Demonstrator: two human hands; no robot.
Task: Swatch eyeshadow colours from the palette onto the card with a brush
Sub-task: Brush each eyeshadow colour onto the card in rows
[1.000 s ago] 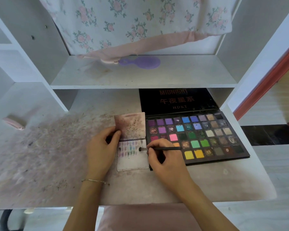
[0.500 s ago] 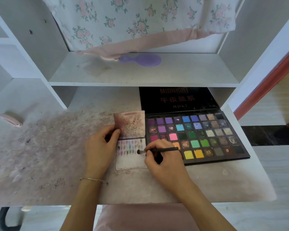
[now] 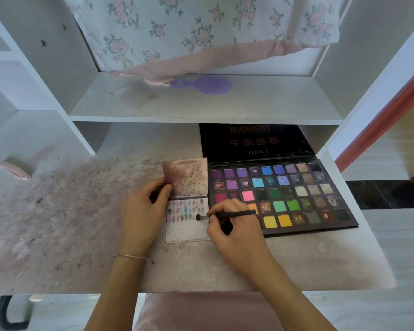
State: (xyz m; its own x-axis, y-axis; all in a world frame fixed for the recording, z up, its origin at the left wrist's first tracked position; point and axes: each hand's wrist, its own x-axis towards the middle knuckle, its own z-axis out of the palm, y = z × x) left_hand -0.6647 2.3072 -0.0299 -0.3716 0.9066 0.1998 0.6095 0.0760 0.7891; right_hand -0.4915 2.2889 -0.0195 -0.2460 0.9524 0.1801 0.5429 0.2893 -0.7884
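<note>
Several rows already swatched on card [image 3: 188, 219] beside palette [image 3: 282, 197] near desk's [image 3: 201, 263] front edge; right hand [image 3: 234, 225] pinching brush [image 3: 227, 215], dabbing; left hand [image 3: 144, 211] gripping card's edge; lower card remaining bare.

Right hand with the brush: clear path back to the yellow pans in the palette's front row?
Probably yes. The right hand grips the brush with its tip on the card, and the yellow pans lie just beside it, uncovered. The left hand holds the card's far edge, out of the way.
</note>
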